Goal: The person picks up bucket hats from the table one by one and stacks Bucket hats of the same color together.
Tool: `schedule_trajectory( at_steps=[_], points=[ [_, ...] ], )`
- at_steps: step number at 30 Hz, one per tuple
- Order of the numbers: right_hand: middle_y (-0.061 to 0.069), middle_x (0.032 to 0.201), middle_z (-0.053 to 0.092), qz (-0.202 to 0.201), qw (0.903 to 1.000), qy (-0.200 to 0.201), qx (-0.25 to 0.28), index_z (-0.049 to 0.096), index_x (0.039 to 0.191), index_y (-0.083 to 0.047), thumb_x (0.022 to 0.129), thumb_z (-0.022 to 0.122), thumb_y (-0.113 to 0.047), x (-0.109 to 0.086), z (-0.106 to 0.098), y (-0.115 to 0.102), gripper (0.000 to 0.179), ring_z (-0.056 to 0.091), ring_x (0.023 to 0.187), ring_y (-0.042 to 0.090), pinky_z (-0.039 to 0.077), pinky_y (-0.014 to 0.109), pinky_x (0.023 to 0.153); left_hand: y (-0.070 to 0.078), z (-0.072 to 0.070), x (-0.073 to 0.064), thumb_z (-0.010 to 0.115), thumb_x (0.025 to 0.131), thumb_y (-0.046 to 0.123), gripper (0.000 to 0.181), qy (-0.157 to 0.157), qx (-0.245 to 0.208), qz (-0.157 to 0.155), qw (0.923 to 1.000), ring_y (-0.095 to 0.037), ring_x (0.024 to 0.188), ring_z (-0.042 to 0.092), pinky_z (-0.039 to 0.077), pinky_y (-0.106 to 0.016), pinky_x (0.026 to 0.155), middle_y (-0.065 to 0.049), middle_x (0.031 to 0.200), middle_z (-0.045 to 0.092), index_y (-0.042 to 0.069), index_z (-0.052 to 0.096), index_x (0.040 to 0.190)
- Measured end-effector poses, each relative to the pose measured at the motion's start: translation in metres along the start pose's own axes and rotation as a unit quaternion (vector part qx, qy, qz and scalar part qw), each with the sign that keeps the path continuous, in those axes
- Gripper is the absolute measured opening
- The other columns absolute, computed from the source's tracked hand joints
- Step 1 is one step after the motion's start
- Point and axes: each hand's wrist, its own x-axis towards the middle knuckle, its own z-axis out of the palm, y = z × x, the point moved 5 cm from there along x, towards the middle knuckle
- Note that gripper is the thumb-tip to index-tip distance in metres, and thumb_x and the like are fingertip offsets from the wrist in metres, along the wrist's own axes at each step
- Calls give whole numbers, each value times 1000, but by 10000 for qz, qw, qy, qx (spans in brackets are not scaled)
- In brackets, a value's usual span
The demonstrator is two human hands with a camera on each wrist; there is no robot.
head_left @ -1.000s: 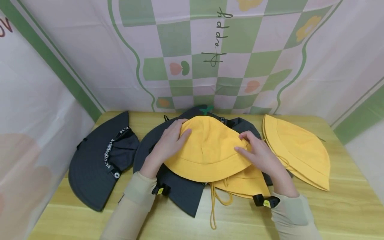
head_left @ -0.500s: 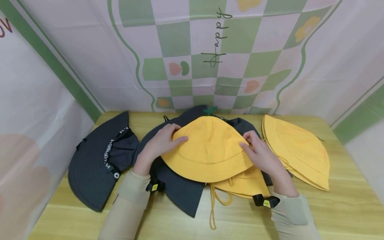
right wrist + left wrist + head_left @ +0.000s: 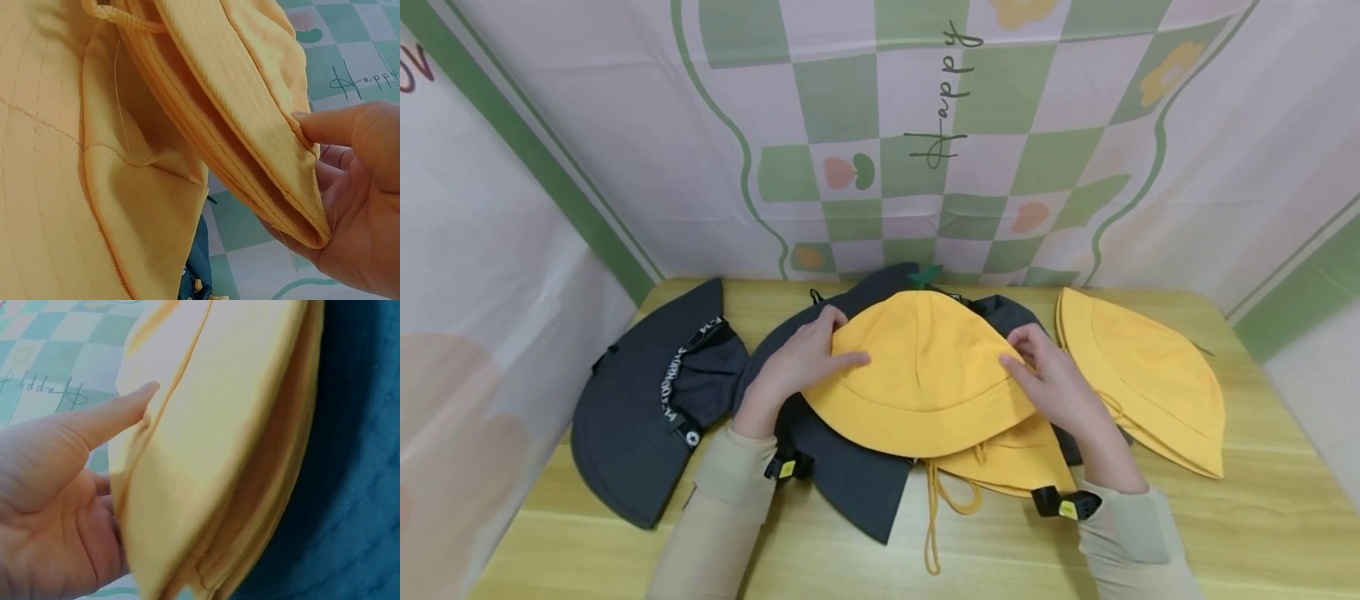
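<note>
Both hands hold a folded yellow bucket hat (image 3: 917, 367) by its two sides, above a pile of hats in the head view. The left hand (image 3: 797, 358) has its thumb on the front and the other fingers behind the side. At the opposite end the right hand (image 3: 1052, 375) pinches the brim corner, thumb in front, as the right wrist view also shows. A small green sprout (image 3: 927, 275) tops the hat. Beneath lie another yellow hat (image 3: 1022, 467) with a looped cord (image 3: 932, 517) and dark grey hats (image 3: 850, 467), partly hidden.
A dark grey hat (image 3: 632, 417) with a lettered band lies folded at the left of the wooden table (image 3: 1000, 567). Another folded yellow hat (image 3: 1150, 375) lies at the right. A printed cloth (image 3: 925, 100) hangs behind the table.
The left hand has shifted a little left along the hat's side. The held hat has spread slightly wider, and the right hand has moved slightly right along its edge.
</note>
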Motion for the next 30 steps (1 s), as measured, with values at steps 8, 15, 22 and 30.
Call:
schedule_trajectory(
  at_steps=[8,15,22,30],
  points=[
    [28,129,58,32,9994,-13,354,45,124,3,106,50,-21,1,0,0,31,54,130,43,42,59,106,4,-10,-1,69,92,47,65,269,-267,-79,9992,-30,120,59,47,-45,101,-12,138,59,15,48,144],
    [23,124,60,-34,9990,-103,433,46,126,1,105,51,-23,3,5,-3,32,60,122,37,48,51,99,3,-16,-1,66,96,40,46,574,-350,55,9977,-28,113,63,49,-43,96,-9,129,65,14,60,134],
    [20,126,62,-42,9988,-271,413,44,135,-2,104,54,-27,3,10,-6,41,63,114,34,51,47,94,0,-23,-3,61,100,36,41,728,-362,91,9966,-30,110,63,49,-44,92,-13,126,66,13,58,133],
    [20,125,65,-85,9992,-350,172,51,134,-1,103,56,-23,3,11,-1,38,67,104,30,55,44,89,-8,-27,-5,58,102,35,44,564,-352,-25,9978,-33,118,60,48,-47,99,-16,134,62,8,55,137]
  ],
)
